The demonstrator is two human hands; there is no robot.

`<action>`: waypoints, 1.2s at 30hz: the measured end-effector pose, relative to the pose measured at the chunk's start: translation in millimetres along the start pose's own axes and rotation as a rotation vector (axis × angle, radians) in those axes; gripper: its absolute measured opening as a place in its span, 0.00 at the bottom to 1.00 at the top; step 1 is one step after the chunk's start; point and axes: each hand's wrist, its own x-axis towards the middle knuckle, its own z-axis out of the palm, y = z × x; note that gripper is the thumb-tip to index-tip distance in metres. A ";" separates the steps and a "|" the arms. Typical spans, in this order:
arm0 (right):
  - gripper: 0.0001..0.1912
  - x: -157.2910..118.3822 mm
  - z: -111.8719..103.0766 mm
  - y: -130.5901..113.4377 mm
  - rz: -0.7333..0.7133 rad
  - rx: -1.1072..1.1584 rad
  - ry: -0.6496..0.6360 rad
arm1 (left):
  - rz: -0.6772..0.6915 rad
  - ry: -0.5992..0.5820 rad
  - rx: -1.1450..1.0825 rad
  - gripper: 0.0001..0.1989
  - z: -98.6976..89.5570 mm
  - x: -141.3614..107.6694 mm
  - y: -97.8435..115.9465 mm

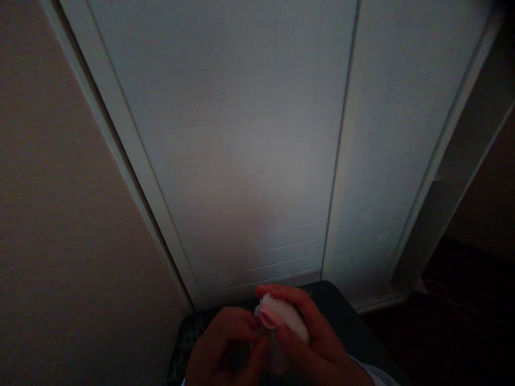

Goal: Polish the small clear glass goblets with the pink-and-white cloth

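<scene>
A small, soft white and pink cloth bundle (286,315) is held low in the head view, over a dark surface. My right hand (317,340) is closed around it, with the fingers over its far side and the thumb on the near side. A pinkish fold opens at the bundle's left end. There my left hand (227,343) pinches the edge with thumb and fingertips. The light is dim, so the cloth's exact kind does not show, and my palms hide its lower part.
Beneath my hands is a dark, round-cornered top (332,300) with a patterned left part. Behind it stand white sliding panels (249,134). A beige wall (80,225) is at left. Thin pale cables (454,303) lie on the dark floor (422,338) at right.
</scene>
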 end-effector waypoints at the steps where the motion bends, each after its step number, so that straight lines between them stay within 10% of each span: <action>1: 0.17 -2.4 -1.4 -1.3 -0.009 -0.027 -0.007 | -0.004 -0.009 -0.010 0.13 -1.6 -1.6 0.4; 19: 0.13 -1.2 6.6 27.7 0.094 0.220 -0.089 | -0.134 0.079 0.021 0.06 -7.3 -14.7 -10.2; 27: 0.09 -0.5 -3.1 6.1 0.056 0.194 -0.124 | 0.027 0.018 0.104 0.08 -6.7 -2.4 5.7; 36: 0.14 20.7 -6.3 34.4 -0.028 0.316 -0.007 | 0.108 0.081 0.278 0.07 0.8 6.0 -12.8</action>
